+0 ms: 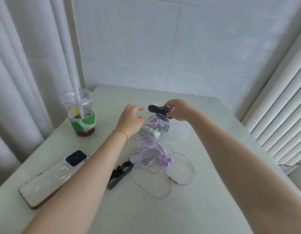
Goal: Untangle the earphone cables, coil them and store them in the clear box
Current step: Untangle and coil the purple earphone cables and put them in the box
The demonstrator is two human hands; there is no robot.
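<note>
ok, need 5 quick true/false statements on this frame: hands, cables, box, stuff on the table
1. The right hand grips a coiled purple earphone bundle with a dark strap above the clear plastic box. True.
2. The loose purple earphone cable on the white table is neatly coiled. False: it lies in tangled loops.
3. The clear plastic box holds nothing. False: earphones already lie inside.
4. The left hand rests at the box's left side. True.
5. The iced drink cup with a green sleeve stands right of the box. False: it stands to the left.
</note>
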